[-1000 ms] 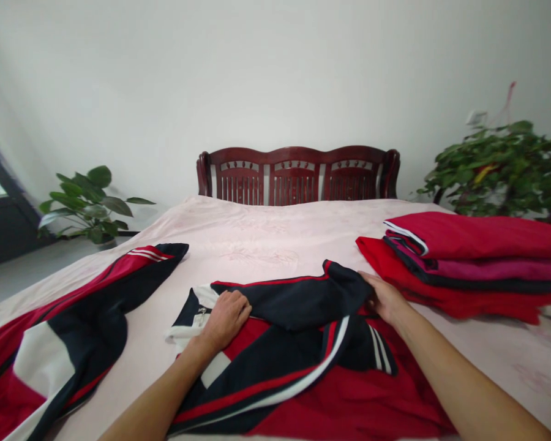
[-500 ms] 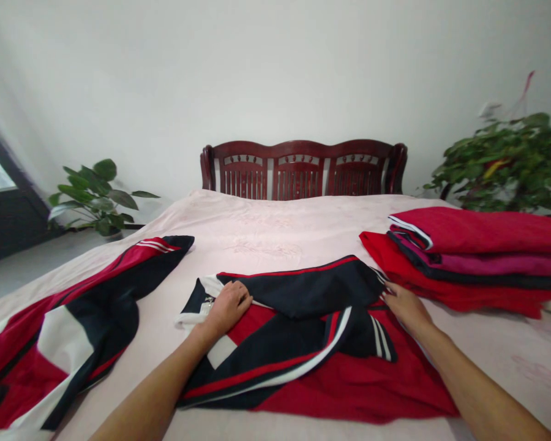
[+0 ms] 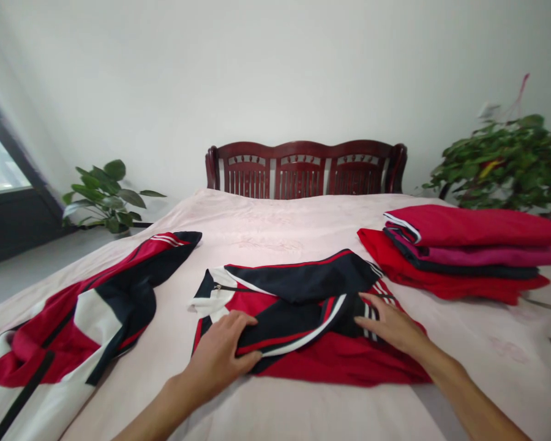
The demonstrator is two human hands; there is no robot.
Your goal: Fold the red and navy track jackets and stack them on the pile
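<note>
A navy, red and white zip jacket (image 3: 298, 367) lies in front of me on the bed, collar to the left, sleeves folded across its body. My left hand (image 3: 224, 350) rests on its near shoulder, thumb spread from the fingers along the red-and-white piping. On the striped cuff of the near sleeve lies my right hand (image 3: 392, 324), with thumb and fingers apart. The fingers' undersides are hidden. To the left is a second jacket (image 3: 98, 306) in similar colours, loosely laid out.
A stack of folded red, magenta and dark clothes (image 3: 477, 226) sits at the right on the pink bedsheet (image 3: 266, 229). Beyond the bed stands a dark wooden slatted backrest (image 3: 303, 159). Leafy plants (image 3: 108, 193) flank the bed at left and right.
My left hand has moved from the collar toward me onto the near shoulder. My right hand has shifted from the far cuff to the near sleeve's cuff. The view has shifted slightly.
</note>
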